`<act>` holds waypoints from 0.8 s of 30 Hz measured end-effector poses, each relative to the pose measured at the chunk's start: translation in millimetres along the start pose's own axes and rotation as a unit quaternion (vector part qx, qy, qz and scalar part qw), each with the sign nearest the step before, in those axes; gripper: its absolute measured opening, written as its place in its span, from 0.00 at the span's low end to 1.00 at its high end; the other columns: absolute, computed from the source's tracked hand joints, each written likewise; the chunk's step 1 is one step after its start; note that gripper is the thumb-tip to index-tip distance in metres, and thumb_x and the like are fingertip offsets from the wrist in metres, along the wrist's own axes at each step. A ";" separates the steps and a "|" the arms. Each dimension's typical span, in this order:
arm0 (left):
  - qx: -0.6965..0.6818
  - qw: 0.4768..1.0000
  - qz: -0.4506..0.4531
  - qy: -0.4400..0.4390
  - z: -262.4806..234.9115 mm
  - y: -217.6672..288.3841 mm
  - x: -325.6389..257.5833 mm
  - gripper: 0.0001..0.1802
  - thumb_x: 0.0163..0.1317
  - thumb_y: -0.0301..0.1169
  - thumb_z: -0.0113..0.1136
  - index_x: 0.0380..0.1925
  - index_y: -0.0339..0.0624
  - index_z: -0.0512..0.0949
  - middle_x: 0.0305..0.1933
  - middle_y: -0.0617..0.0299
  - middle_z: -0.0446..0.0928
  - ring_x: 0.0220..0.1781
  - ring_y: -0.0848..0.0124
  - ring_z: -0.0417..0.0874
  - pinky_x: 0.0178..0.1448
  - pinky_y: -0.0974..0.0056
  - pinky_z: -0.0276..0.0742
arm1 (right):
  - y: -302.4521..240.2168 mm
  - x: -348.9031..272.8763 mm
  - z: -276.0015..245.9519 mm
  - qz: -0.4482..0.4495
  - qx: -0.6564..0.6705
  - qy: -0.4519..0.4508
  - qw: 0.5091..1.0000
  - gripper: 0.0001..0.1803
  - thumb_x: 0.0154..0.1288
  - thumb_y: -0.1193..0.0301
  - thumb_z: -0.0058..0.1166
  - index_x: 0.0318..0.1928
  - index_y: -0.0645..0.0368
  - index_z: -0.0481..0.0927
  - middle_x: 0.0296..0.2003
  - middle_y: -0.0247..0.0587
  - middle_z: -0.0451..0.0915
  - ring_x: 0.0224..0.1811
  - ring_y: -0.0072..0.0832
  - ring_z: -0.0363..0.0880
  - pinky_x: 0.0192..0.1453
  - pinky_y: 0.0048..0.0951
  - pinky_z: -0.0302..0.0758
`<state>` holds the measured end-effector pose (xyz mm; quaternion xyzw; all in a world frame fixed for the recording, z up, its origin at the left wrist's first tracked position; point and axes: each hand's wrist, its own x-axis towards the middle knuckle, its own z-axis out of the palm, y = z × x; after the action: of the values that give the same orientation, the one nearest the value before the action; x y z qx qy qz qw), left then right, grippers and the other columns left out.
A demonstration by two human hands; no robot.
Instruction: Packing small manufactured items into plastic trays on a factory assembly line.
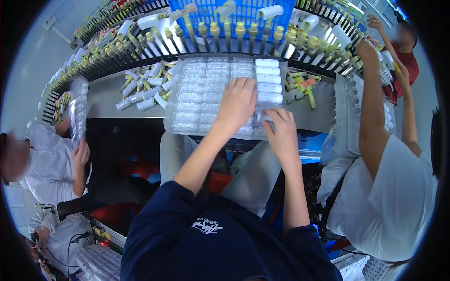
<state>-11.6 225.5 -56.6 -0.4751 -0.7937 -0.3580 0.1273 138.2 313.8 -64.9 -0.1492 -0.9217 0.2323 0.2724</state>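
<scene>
At the far left I see a co-worker in white, both hands on an upright clear sheet. Just right of that, a loose pile of white tubes and yellow-green stems lies on the metal bench. A curved black rack of yellow-tipped stems runs along the back, with a blue crate behind its middle.

In front of me, the clear tray sits at the near edge of the bench, above my knees, its cells in four columns. My left hand lies over the third column, fingers close together and bent; I can't tell whether it grips anything. Five white pieces fill the upper part of the rightmost column. Just below them, my right hand curls over that column, thumb and forefinger narrowly apart; what is under the fingers I can't make out.

Right of the tray lies a smaller pile of yellow-green parts, one orange, and then a co-worker's raised arm.
</scene>
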 end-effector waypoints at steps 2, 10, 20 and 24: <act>0.040 0.998 0.008 -0.040 7.6 -1.1 24.5 0.15 0.61 0.27 0.58 0.48 0.36 0.76 0.50 0.49 0.77 0.54 0.49 0.76 0.58 0.50 0.73 | 6.4 -0.4 4.1 0.021 0.032 -0.024 0.999 0.15 0.57 0.78 0.61 0.47 0.62 0.81 0.46 0.47 0.77 0.49 0.47 0.74 0.55 0.43 0.72; 0.166 0.960 0.027 -0.225 66.2 -80.2 109.3 0.15 0.65 0.30 0.52 0.51 0.42 0.79 0.57 0.51 0.74 0.60 0.54 0.74 0.62 0.47 0.73 | 3.5 -0.7 14.8 0.004 0.033 -0.036 0.999 0.14 0.59 0.76 0.60 0.47 0.62 0.78 0.44 0.49 0.76 0.50 0.48 0.72 0.57 0.44 0.71; 0.051 0.986 0.119 -0.101 54.3 -76.1 111.7 0.15 0.64 0.38 0.61 0.43 0.37 0.79 0.49 0.52 0.77 0.57 0.55 0.74 0.59 0.52 0.71 | 1.1 1.7 -1.3 -0.039 0.034 -0.067 0.996 0.15 0.63 0.76 0.57 0.50 0.62 0.74 0.45 0.53 0.75 0.51 0.50 0.71 0.57 0.46 0.69; -0.130 0.990 0.040 -0.024 34.6 -55.3 92.0 0.16 0.69 0.38 0.56 0.42 0.33 0.75 0.40 0.44 0.81 0.41 0.46 0.81 0.46 0.50 0.77 | -10.8 1.4 -11.8 0.008 0.082 0.018 0.996 0.14 0.69 0.76 0.52 0.53 0.64 0.72 0.46 0.54 0.76 0.48 0.48 0.75 0.53 0.41 0.73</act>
<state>-101.1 294.2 -56.1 -0.5278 -0.7236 -0.4408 0.0595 142.2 309.3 -50.0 -0.1376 -0.8933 0.3065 0.2987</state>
